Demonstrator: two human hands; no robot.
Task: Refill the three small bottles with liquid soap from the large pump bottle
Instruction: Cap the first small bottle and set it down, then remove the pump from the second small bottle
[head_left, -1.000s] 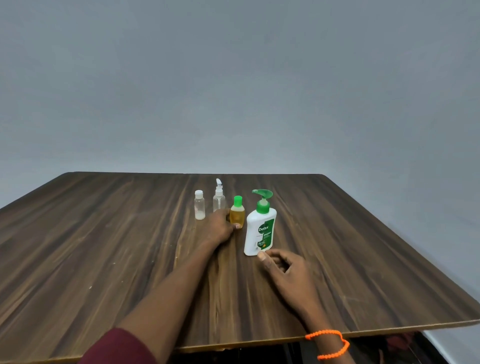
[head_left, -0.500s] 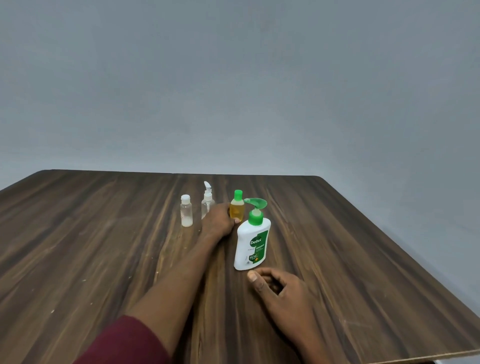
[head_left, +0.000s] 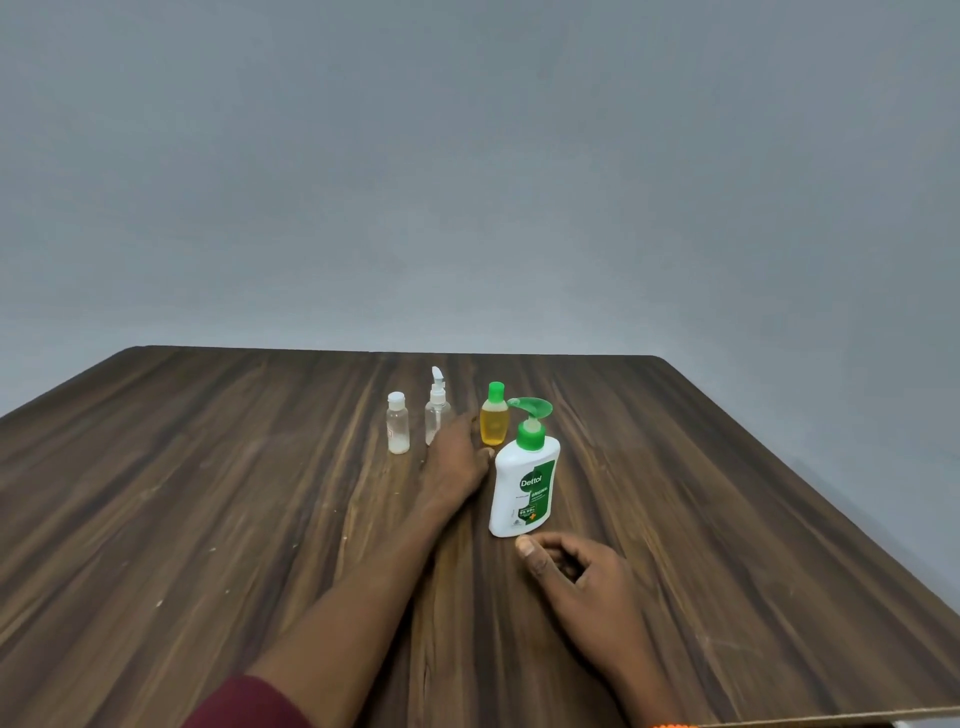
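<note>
Hands (head_left: 457, 462) (head_left: 582, 577) rest beside the pump bottle (head_left: 524, 483), left nearer small bottles (head_left: 493, 421).

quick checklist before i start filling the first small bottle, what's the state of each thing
1. Large pump bottle upright on the table: ok.
2. Three small bottles upright in a row: white-capped bottle, spray-top bottle, green-capped bottle: ok.
3. A small bottle opened for filling: not ok, all three have their tops on.
4. Left hand holding a small bottle: not ok; it rests between the spray-top and green-capped bottles.
5. Right hand on the pump: not ok; it rests on the table by the pump bottle's base.
6. Soap level in the pump bottle: cannot tell, it is opaque.
</note>
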